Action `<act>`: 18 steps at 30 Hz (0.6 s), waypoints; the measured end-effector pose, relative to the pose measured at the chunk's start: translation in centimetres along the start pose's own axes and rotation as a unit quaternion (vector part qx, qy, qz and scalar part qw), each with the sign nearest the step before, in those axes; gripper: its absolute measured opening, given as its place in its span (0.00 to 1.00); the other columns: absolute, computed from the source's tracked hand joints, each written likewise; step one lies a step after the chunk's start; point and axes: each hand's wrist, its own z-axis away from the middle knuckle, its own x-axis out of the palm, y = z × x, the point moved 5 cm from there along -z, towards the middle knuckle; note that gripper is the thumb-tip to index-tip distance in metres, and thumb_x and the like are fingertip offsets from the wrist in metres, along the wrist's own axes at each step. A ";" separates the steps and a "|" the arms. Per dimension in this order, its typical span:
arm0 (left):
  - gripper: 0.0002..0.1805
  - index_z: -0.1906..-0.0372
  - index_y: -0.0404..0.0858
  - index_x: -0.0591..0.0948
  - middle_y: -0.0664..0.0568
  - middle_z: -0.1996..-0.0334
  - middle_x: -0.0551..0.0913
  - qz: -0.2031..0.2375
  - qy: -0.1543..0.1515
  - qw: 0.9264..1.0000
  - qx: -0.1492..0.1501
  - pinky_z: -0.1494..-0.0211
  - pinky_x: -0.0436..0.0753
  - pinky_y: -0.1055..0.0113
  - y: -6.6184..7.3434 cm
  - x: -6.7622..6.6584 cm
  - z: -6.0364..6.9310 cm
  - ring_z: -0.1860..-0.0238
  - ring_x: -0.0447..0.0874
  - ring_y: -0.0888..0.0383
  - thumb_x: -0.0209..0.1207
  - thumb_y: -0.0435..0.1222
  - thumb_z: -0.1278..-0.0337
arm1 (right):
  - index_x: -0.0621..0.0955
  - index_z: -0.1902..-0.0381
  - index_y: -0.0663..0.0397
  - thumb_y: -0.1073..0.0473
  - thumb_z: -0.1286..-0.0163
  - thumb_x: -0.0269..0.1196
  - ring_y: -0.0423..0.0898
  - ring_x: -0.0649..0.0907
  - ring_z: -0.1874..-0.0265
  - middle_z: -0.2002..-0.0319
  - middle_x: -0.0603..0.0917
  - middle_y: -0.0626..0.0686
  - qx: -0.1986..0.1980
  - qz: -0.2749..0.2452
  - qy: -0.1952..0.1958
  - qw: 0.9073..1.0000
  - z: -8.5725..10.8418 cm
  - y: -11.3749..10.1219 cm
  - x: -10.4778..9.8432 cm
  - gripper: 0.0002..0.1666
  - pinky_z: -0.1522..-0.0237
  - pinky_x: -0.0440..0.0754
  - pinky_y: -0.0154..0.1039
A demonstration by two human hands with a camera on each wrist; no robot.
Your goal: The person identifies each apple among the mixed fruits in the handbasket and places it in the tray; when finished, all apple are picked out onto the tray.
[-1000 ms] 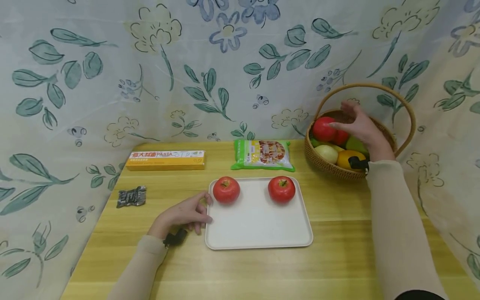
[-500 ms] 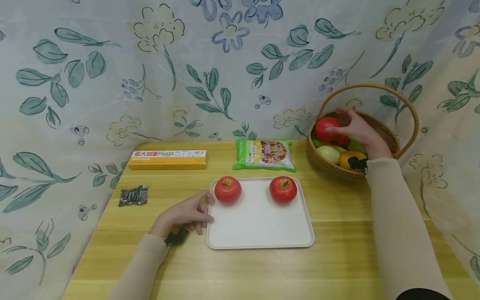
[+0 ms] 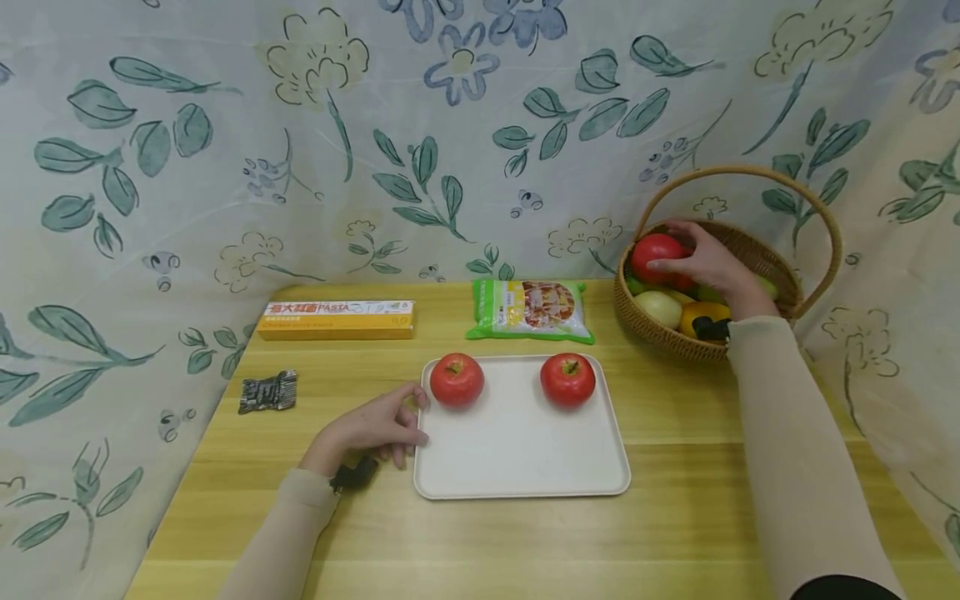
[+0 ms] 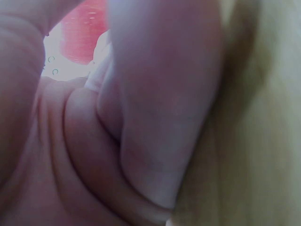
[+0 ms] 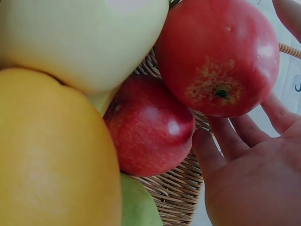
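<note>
Fabric (image 3: 337,221) printed with leaves and flowers is hung behind the whole scene, and below it a wooden counter (image 3: 525,550) is seen. On its far right side a wicker basket (image 3: 663,340) of fruit is set, its handle raised. Nearer the middle a white tray (image 3: 517,454) is laid flat, with a pasta box (image 3: 337,321) placed beyond it to the left and a green packet (image 3: 531,310) placed behind it.

Over the basket's rim the right hand (image 3: 712,265) is reached. A second ago it was held higher, more widely spread; now it has been lowered, and thumb and fingers are curved about a red apple (image 3: 656,257), opened roughly as wide as the fruit. Whether a firm hold has been taken cannot be told. The apple is seated in the basket's left part, just beside a darker apple (image 5: 150,127); the work is judged to have passed from reaching to grasping.

The left hand (image 3: 367,429) is loosely bent at the tray's left rim, with nothing seen gripped. At the tray's far corners a left apple (image 3: 457,381) and a right apple (image 3: 567,380) are set. Farther left, a small black wrapped piece (image 3: 267,392) is placed.
</note>
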 end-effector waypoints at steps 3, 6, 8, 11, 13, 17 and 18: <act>0.32 0.39 0.44 0.66 0.47 0.74 0.88 0.000 0.000 1.000 0.001 0.80 0.78 0.70 0.1 0.0 0.0 0.81 0.88 0.55 0.74 0.44 0.38 | 0.45 0.13 0.53 0.39 0.27 0.69 0.70 0.58 0.21 0.16 0.52 0.69 0.000 0.002 0.001 1.000 0.1 -0.1 -0.1 0.62 0.21 0.59 0.70; 0.32 0.39 0.43 0.66 0.48 0.74 0.87 -0.003 0.000 1.000 0.004 0.81 0.77 0.70 0.2 0.0 0.1 0.81 0.87 0.56 0.74 0.43 0.37 | 0.45 0.13 0.53 0.39 0.27 0.69 0.70 0.59 0.21 0.16 0.52 0.70 0.002 0.001 -0.001 1.000 0.0 0.0 -0.1 0.63 0.21 0.59 0.70; 0.32 0.40 0.43 0.66 0.47 0.74 0.87 -0.005 0.001 1.000 0.006 0.81 0.77 0.70 0.3 0.0 0.2 0.81 0.87 0.55 0.74 0.43 0.37 | 0.45 0.13 0.53 0.39 0.27 0.69 0.70 0.60 0.22 0.16 0.53 0.70 0.004 0.003 -0.002 1.000 0.0 0.0 0.0 0.63 0.21 0.60 0.70; 0.32 0.40 0.43 0.66 0.47 0.74 0.87 -0.006 0.003 1.000 0.006 0.81 0.77 0.70 0.3 0.1 0.2 0.81 0.87 0.55 0.74 0.43 0.37 | 0.45 0.13 0.53 0.39 0.27 0.69 0.71 0.61 0.23 0.17 0.53 0.71 0.007 0.005 -0.003 1.000 0.0 0.0 0.1 0.63 0.21 0.60 0.70; 0.31 0.40 0.42 0.66 0.47 0.74 0.87 -0.007 0.003 1.000 0.005 0.81 0.77 0.70 0.3 0.1 0.2 0.81 0.87 0.55 0.74 0.42 0.37 | 0.46 0.13 0.54 0.39 0.27 0.69 0.71 0.62 0.23 0.17 0.54 0.71 0.008 0.008 -0.004 1.000 0.1 0.1 0.1 0.62 0.21 0.60 0.70; 0.31 0.40 0.42 0.66 0.47 0.74 0.87 -0.008 0.003 1.000 0.005 0.81 0.77 0.70 0.3 0.1 0.2 0.81 0.87 0.55 0.74 0.42 0.37 | 0.46 0.13 0.54 0.39 0.27 0.69 0.72 0.63 0.25 0.18 0.55 0.73 0.010 0.016 -0.007 1.000 0.0 0.1 0.2 0.62 0.22 0.61 0.70; 0.31 0.40 0.42 0.66 0.47 0.74 0.87 -0.008 0.003 1.000 0.006 0.81 0.77 0.70 0.3 0.1 0.2 0.81 0.87 0.56 0.74 0.42 0.37 | 0.46 0.13 0.54 0.39 0.27 0.69 0.72 0.63 0.25 0.18 0.55 0.73 0.010 0.018 -0.008 1.000 0.0 0.1 0.3 0.62 0.22 0.62 0.70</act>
